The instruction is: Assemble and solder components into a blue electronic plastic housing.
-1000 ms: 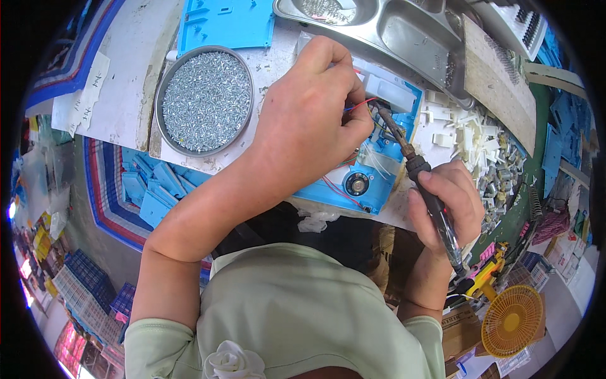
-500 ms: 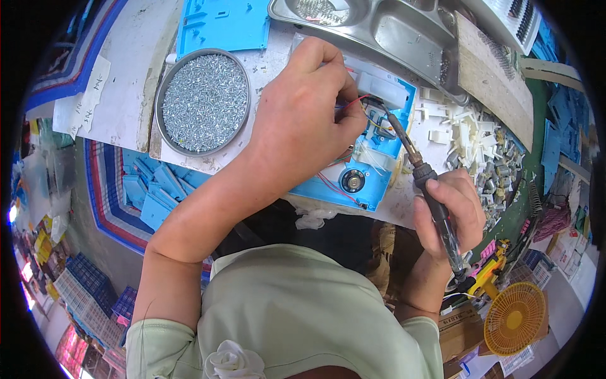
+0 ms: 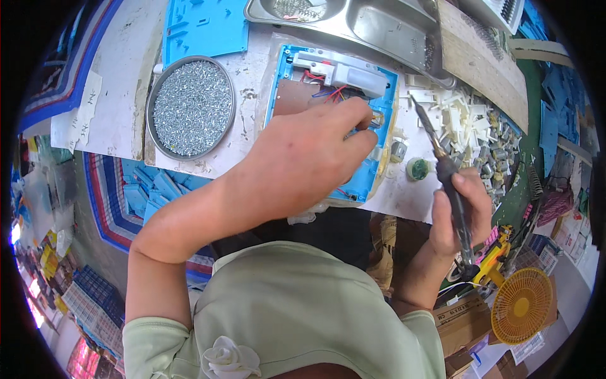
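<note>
Swings soldering iron (image 3: 447,167), pinched in right hand (image 3: 478,211), off blue casing (image 3: 387,101), likely between touches, needing re-aiming, cannot tell grip of left hand (image 3: 312,151).

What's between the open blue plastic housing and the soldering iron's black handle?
Head view: a small round green pot, with a small silvery metal part above and left of it.

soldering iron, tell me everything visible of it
The soldering iron has a black handle, likely plastic, and a slim metal shaft, brassy near the handle, darker toward its pointed tip. It slants up and left in the picture, apart from the blue casing, held at the handle by the right grip.
</note>
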`<control>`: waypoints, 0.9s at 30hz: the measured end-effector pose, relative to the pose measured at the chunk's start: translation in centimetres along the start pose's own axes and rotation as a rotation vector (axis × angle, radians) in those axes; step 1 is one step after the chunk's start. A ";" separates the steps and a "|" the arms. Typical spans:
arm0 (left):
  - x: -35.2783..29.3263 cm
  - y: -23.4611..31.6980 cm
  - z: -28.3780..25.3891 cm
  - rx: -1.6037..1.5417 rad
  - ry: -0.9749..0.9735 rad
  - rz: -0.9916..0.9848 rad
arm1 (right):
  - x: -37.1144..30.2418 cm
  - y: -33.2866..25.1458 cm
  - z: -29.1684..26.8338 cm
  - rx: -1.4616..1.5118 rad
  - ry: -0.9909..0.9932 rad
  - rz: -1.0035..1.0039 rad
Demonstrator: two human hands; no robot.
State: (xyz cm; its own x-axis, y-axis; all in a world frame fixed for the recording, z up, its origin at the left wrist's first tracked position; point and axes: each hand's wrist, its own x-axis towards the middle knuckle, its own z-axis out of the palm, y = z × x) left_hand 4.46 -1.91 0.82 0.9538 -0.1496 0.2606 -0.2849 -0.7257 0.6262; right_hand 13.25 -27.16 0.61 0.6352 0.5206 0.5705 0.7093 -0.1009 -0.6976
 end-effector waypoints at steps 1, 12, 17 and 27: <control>0.1 -0.3 0.5 0.034 -0.044 0.024 | 0.0 -0.1 0.2 -0.007 -0.003 0.004; 1.2 -0.9 -0.3 -0.428 0.013 -0.329 | 1.5 -1.6 7.0 0.121 0.061 0.420; 0.6 -1.5 0.5 -0.445 0.092 -0.237 | 1.6 -1.0 7.8 0.093 0.055 0.403; -0.2 -2.6 -0.8 -0.130 -0.135 0.120 | -1.5 -1.8 -1.1 0.367 -0.054 0.292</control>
State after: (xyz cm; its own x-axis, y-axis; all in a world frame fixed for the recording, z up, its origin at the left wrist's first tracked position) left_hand 4.95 0.57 -0.25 0.9141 -0.3241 0.2438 -0.3985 -0.6056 0.6888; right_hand 11.42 -28.70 1.49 0.7686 0.5591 0.3108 0.3420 0.0514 -0.9383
